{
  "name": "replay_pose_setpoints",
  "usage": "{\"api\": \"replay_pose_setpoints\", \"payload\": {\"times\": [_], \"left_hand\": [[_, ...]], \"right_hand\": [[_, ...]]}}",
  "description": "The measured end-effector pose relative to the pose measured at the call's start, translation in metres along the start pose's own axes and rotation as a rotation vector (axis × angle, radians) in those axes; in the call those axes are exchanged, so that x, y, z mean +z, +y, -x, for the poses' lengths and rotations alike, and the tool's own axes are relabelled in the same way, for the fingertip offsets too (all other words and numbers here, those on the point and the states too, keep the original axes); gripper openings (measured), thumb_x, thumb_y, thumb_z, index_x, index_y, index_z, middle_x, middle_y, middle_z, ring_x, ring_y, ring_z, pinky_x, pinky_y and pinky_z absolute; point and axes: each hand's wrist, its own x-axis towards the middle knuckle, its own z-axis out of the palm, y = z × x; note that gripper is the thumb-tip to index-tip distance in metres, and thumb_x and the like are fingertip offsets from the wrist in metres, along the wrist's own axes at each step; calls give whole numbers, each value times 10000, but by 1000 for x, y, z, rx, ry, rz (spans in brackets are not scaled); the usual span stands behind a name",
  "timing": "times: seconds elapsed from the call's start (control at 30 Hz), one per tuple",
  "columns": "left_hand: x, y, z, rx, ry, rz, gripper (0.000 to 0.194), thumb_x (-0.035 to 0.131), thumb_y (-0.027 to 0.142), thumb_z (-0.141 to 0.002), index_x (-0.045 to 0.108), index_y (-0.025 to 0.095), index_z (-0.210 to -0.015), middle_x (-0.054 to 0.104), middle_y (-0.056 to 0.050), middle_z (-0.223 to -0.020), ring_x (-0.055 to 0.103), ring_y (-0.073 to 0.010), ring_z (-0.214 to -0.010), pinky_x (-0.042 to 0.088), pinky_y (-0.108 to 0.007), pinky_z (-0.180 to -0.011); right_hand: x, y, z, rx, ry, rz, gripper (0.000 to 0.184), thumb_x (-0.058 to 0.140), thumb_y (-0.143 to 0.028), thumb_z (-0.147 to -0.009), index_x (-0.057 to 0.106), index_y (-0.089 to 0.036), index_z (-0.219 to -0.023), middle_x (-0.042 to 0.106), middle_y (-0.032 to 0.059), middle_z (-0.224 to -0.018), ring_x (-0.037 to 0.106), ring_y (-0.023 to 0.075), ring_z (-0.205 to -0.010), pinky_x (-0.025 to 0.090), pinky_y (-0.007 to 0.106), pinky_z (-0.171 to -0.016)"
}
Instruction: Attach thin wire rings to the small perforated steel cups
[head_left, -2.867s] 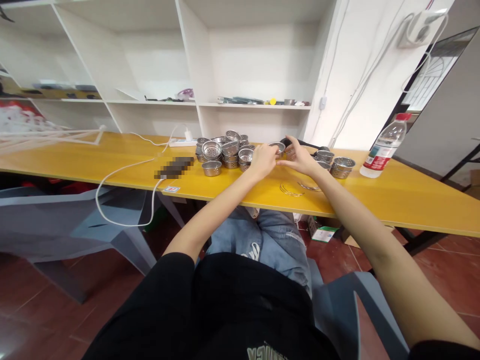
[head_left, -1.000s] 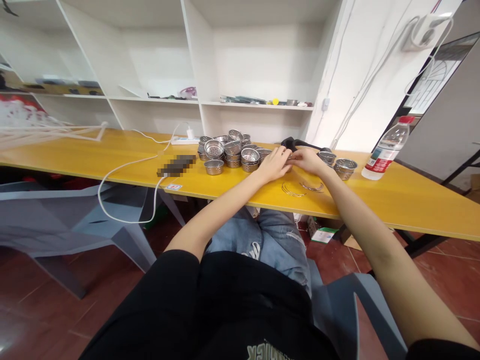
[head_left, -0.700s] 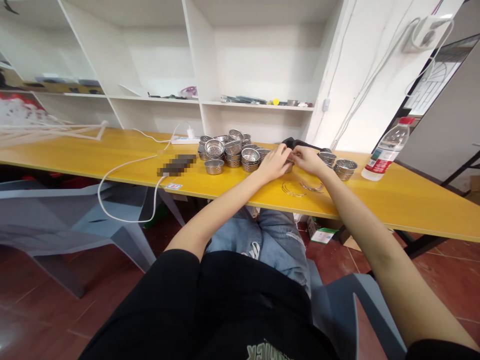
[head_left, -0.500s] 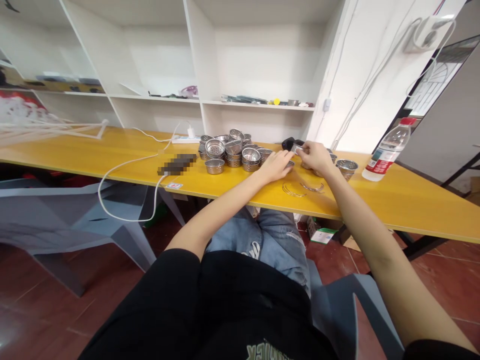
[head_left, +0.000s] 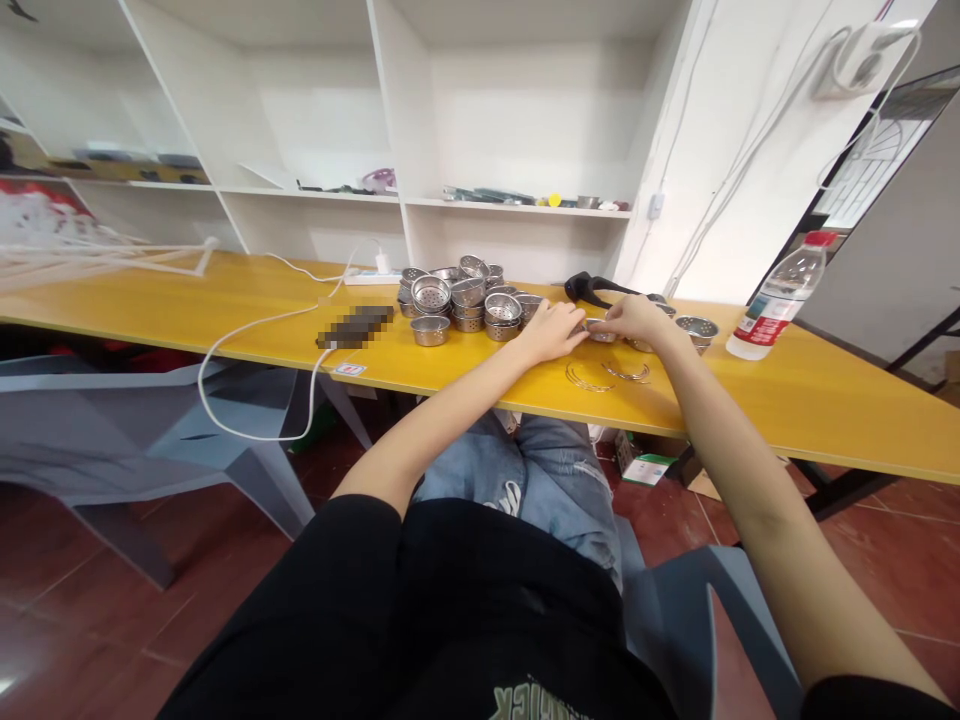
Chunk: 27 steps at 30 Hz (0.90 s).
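Observation:
A small shiny metal cup [head_left: 601, 335] is between my two hands, low over the yellow table. My left hand [head_left: 553, 332] is at its left side, fingers bent and closed against the rim. From the right, my right hand [head_left: 636, 318] pinches the cup's rim with thumb and fingers, partly hiding it. In front of the hands lie thin curved wire handles [head_left: 589, 380], with another group of curved wires [head_left: 626, 373] beside them. A pile of perforated metal cups [head_left: 469, 293] stands left of my left hand.
More perforated cups [head_left: 696, 328] stand right of my right hand, near a plastic bottle [head_left: 780, 295] with a red cap. A black strap-like object [head_left: 589, 287] lies behind the hands. A white cable [head_left: 225, 345] loops over the front edge of the table [head_left: 832, 420]. Shelves [head_left: 517, 205] rise behind.
My right hand has come down from above, where it held a small shiny piece, to the cup's rim. The cup shows farther right, between both hands; the left hand has barely moved.

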Motion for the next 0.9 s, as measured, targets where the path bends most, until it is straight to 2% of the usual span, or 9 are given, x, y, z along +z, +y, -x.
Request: {"api": "replay_pose_setpoints", "payload": {"times": [0.07,0.13,0.2,0.3,0.43,0.53,0.6,0.73,0.9], "left_hand": [[-3,1,2,43,64,44,305,521,407,-1122,719,183,-1187,750,-173,-1296,662,-334,-1274,434,-481,-1131],[-5,3,4,140,70,127,287,533,407,-1118,730,200,-1141,755,-155,-1267,673,-309,-1242,461,-447,-1115],[-5,8,5,252,25,237,267,574,406,-1098,745,206,-1053,770,-133,-1180,694,-278,-1156,496,-407,-1057],[-4,15,6,338,-88,424,284,686,439,-1030,758,198,-900,774,-96,-982,696,-239,-969,518,-372,-922],[-6,16,4,253,-307,728,366,879,546,-834,825,186,-870,765,-59,-869,656,-196,-796,483,-340,-746],[-13,5,3,189,-402,852,483,981,585,-662,876,182,-908,775,-59,-876,649,-186,-793,468,-327,-733],[-17,-5,3,168,-463,876,516,1009,568,-611,890,177,-928,784,-60,-866,638,-172,-779,466,-322,-748],[-21,-19,3,139,-571,865,466,1019,536,-595,871,168,-839,789,-52,-819,612,-149,-740,463,-316,-768],[-15,-21,1,120,-538,782,372,952,503,-696,843,168,-816,776,-35,-797,630,-159,-754,460,-309,-779]], "right_hand": [[0,1,1,4,-22,-33,331,843,-461,-876,758,-200,-691,705,75,-644,679,242,-679,532,350,-675],[0,0,2,18,-48,-64,296,820,-436,-890,772,-196,-724,698,68,-632,675,234,-647,536,346,-660],[-1,-1,4,17,-36,-79,310,790,-451,-912,778,-192,-743,688,60,-616,677,229,-633,532,340,-662],[-3,-2,5,-7,85,-47,354,764,-480,-928,771,-184,-732,684,57,-618,679,234,-667,509,339,-693],[-4,-4,5,-14,172,-46,390,727,-495,-948,755,-179,-721,687,58,-634,661,229,-687,485,339,-701],[-2,-5,5,-9,145,-94,389,726,-499,-954,748,-177,-739,689,47,-647,657,210,-660,489,323,-697],[0,-6,5,-3,132,-99,361,737,-473,-950,747,-176,-745,690,43,-647,662,208,-653,494,319,-698],[4,-7,4,-13,124,-97,340,738,-447,-956,745,-180,-745,679,44,-618,677,223,-643,519,332,-721],[7,-7,4,-42,101,-91,355,736,-465,-972,754,-179,-761,667,58,-585,667,236,-632,528,345,-695]]}}
